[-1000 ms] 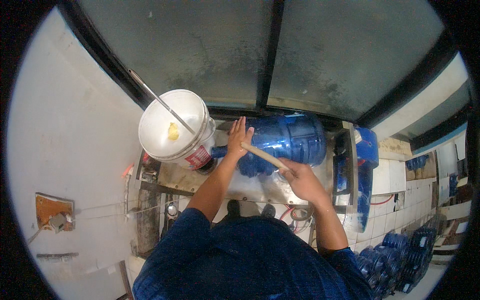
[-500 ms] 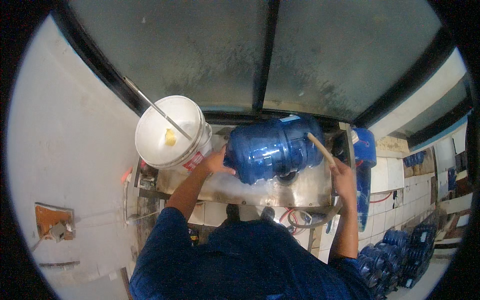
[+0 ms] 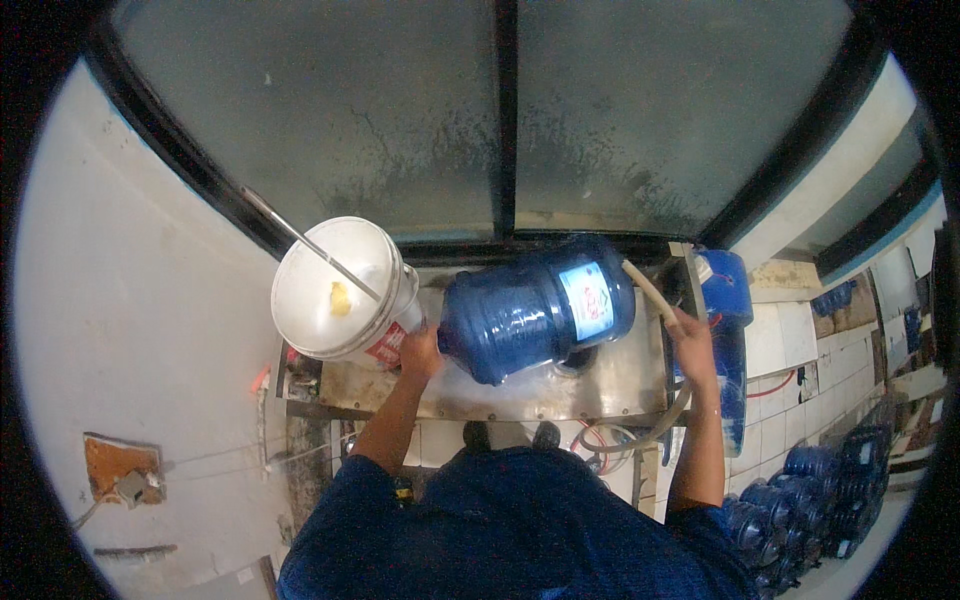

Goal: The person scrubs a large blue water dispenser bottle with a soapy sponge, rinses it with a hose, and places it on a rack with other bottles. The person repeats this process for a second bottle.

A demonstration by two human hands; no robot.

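Observation:
A big blue water jug [image 3: 510,318] lies on its side on a metal counter [image 3: 480,396], its neck to the left and a white label facing up. My left hand [image 3: 420,352] is closed at the jug's neck, its fingers partly hidden. My right hand [image 3: 692,345] grips a beige hose [image 3: 652,292] whose end is at the jug's base end. From that hand the hose loops down past the counter's front edge. Water looks spread on the metal below the jug.
A white bucket [image 3: 335,285] with a metal rod [image 3: 305,240] and a yellow piece [image 3: 341,298] in it stands left of the jug. Frosted glass panes [image 3: 400,120] rise behind. A blue container [image 3: 725,300] is at the right; several blue jugs [image 3: 790,500] stand on the lower-right floor.
The jug has rolled about its length, bringing its label to the top. My left hand has turned at the neck. My right hand still holds the hose at the base end.

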